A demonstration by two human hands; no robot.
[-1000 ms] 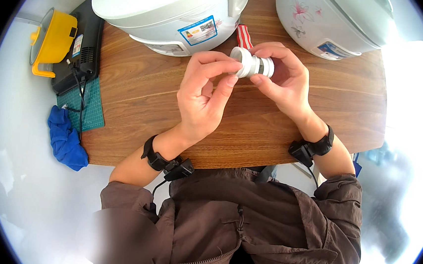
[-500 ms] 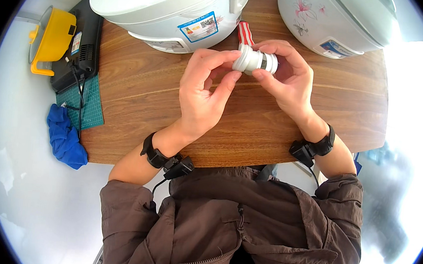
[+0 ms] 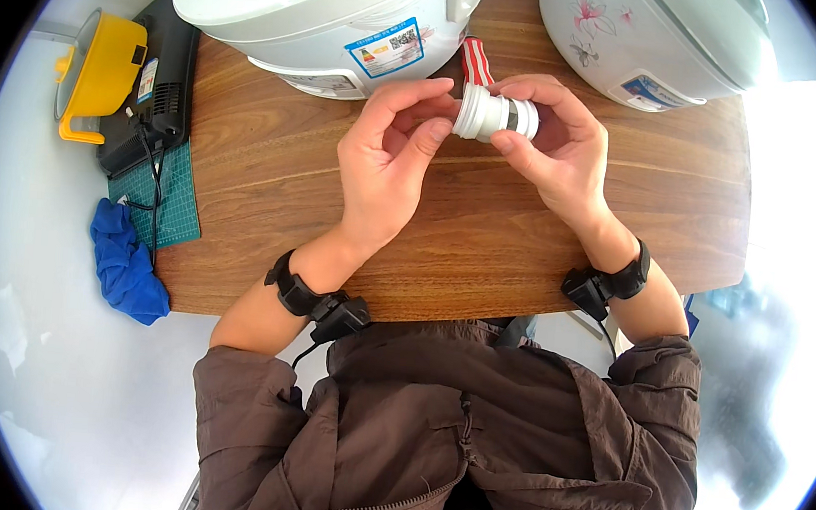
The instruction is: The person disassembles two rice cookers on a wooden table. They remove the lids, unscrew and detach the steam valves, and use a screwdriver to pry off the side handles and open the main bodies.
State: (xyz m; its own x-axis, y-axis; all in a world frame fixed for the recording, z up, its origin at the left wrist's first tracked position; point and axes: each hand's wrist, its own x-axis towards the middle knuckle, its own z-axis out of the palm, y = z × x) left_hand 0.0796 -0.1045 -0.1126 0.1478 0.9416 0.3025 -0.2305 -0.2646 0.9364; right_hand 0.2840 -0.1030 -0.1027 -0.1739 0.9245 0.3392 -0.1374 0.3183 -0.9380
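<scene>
My right hand (image 3: 560,152) grips a small white ribbed plastic cylinder (image 3: 484,114) with a grey band, its thumb below and fingers curled over the far side. At the cylinder's left end is my left hand (image 3: 388,148), thumb and index finger apart. Its other fingers are curled behind, close to the cylinder's end; whether they touch it I cannot tell. Just beyond the cylinder lies a red-and-white striped piece (image 3: 476,59), partly hidden by it. Both hands are above the wooden table (image 3: 308,180).
Two white rice cookers (image 3: 310,41) (image 3: 626,42) stand along the far side. At the left are a yellow pot (image 3: 116,64), a black appliance (image 3: 166,106) with a cable, a green cutting mat (image 3: 179,203) and a blue cloth (image 3: 129,267) hanging over the edge.
My left hand has loosened and drawn slightly left, its thumb and index finger coming off the cylinder's end. My right hand keeps its hold, nearly still.
</scene>
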